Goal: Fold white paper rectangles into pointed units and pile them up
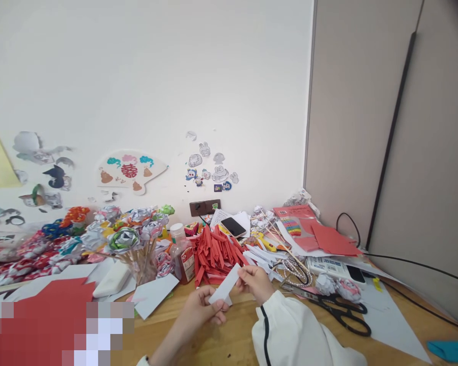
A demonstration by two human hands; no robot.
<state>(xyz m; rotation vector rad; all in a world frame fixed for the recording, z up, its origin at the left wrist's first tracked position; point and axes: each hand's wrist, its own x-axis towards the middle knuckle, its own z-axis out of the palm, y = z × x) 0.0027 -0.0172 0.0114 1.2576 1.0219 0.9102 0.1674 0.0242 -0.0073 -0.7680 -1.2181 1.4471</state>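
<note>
Both of my hands hold a narrow folded white paper strip [226, 285] over the wooden desk [229, 341]. My left hand [203, 310] pinches its lower end, fingers closed around it. My right hand [256, 281], in a white sleeve with a dark stripe, pinches its upper end. Just behind the strip lies a heap of folded red paper strips [217, 252].
Paper flowers on sticks [132, 235] stand in a cup at the left beside a red-labelled bottle [182, 255]. Black scissors [343, 311] lie at the right near a bead string [295, 269]. A phone [233, 226], red sheets [330, 239], and a white sheet [154, 295] lie around.
</note>
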